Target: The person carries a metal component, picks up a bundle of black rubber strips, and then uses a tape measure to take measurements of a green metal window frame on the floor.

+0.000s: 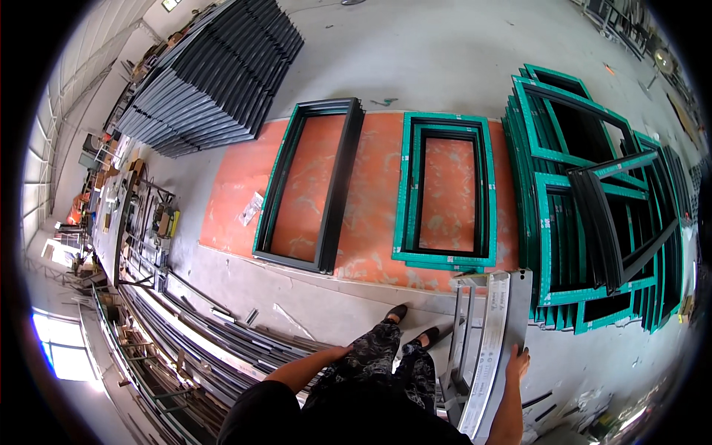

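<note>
At the lower right, my right hand (518,363) is at the outer edge of a grey metal frame (507,319), its fingers curled by that edge. The frame stands tilted beside my legs, with pale printed film along one face. My left hand (339,353) is against my thigh in patterned trousers, its fingers mostly hidden. Ahead, a dark rectangular frame (337,196) lies on an orange sheet (378,156). Right of it lie stacked frames with green film (407,193), one inside the outline of another.
Many green-filmed frames (545,237) lean together at the right, with dark frame pieces (597,230) on them. A tall stack of dark profiles (215,74) stands at the far left. Long metal bars (215,341) lie at the lower left, near a workbench (119,215).
</note>
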Demonstrator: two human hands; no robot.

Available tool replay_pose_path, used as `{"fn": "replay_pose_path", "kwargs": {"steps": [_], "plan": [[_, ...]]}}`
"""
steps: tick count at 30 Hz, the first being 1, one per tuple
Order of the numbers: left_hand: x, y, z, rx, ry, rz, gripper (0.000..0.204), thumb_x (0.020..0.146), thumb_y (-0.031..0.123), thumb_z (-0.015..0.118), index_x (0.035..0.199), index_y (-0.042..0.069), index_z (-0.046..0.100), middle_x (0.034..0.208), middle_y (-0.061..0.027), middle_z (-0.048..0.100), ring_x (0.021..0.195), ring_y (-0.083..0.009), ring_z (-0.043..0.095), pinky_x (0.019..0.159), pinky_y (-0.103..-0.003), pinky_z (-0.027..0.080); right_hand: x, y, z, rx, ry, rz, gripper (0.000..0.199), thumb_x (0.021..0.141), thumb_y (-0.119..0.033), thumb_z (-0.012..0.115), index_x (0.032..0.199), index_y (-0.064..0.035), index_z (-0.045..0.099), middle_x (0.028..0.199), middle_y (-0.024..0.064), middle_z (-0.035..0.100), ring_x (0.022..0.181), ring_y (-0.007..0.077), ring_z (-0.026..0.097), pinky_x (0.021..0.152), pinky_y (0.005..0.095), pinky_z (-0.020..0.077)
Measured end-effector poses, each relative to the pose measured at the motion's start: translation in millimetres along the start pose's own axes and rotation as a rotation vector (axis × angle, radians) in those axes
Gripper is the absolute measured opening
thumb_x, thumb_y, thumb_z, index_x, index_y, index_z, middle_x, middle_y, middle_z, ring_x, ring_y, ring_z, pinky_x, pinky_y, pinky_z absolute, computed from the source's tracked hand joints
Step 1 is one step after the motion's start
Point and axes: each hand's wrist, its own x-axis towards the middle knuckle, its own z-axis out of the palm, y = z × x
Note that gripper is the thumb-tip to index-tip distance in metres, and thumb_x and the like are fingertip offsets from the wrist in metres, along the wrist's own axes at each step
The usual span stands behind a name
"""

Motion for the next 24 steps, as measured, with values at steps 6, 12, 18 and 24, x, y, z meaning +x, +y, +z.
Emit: {"fn": "replay_pose_path", "kwargs": {"steps": [6,12,18,24], "plan": [[23,-3,14,0.096,-0.190,0.025,0.051,0.087,0.045,0.053,0.104,-0.001,0.065,0.094,-0.0135,0.068,0.081,-0.0260,0.064,0.071,-0.041,0.050,0,-5,3,-0.035,0.034,-0.021,0.060,0.089,-0.046,0.053,0.130,-0.0026,0.048,0.121,0.0229,0.055,0.111,0.0390,0.053,0.094,0.0463,0.0425],[35,11,-14,0.249,-0.255,0.072,0.049,0.084,0.043,0.057,0.101,-0.002,0.067,0.092,-0.0159,0.069,0.084,-0.0284,0.065,0.075,-0.041,0.050,-49,-20,-3,0.154,0.160,-0.073,0.051,0.082,-0.028,0.064,0.126,-0.0049,0.052,0.129,0.0176,0.052,0.117,0.0346,0.050,0.101,0.0409,0.0400],[59,54,-87,0.651,0.000,0.277,0.043,0.080,0.036,0.062,0.098,-0.002,0.068,0.090,-0.0179,0.069,0.086,-0.0301,0.066,0.076,-0.039,0.050,-166,-29,11,0.178,0.180,-0.243,0.039,0.082,-0.025,0.061,0.116,-0.0048,0.057,0.116,0.0150,0.058,0.108,0.0342,0.054,0.093,0.0424,0.0441],[10,134,-98,1.109,0.146,0.504,0.037,0.078,0.034,0.063,0.095,0.002,0.068,0.086,-0.0180,0.068,0.084,-0.0313,0.066,0.074,-0.039,0.050,-292,-12,63,0.240,-0.073,0.170,0.030,0.079,-0.024,0.061,0.103,-0.0058,0.062,0.101,0.0157,0.061,0.101,0.0341,0.056,0.088,0.0426,0.0460]]}}
